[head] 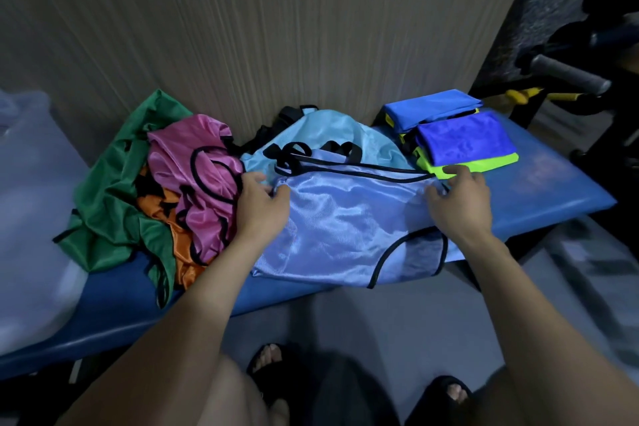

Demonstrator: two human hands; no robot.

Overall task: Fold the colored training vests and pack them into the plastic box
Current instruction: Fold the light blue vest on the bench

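My left hand [261,204] and right hand [458,199] hold the pale blue vest [345,228] by its two upper edges, fingers curled onto the shiny fabric, as it lies spread flat on the blue tabletop [553,190] in front of me. I judge this to be the start of folding it: the vest is smoothed out, black trim and armhole showing, with no fold in it yet.

Part of the job looks done. At the far right of the tabletop sits a stack of folded vests [463,138], royal blue on top, neon yellow-green beneath, another blue bundle behind, just beyond my right hand.

Much is left. A light blue vest [321,131] lies crumpled behind the one I hold, and to my left a loose heap waits: a pink vest [200,176], an orange vest [176,228] under it and a green vest [114,190] on the outside, all tangled together and touching.

Something pale and translucent at the far left edge [31,218] may be the plastic box, but it is too blurred to say. None of the vests can be seen packed.

No brand, label, number or writing can be read anywhere on the vests or around them; the light is dim and the fabric is plain.
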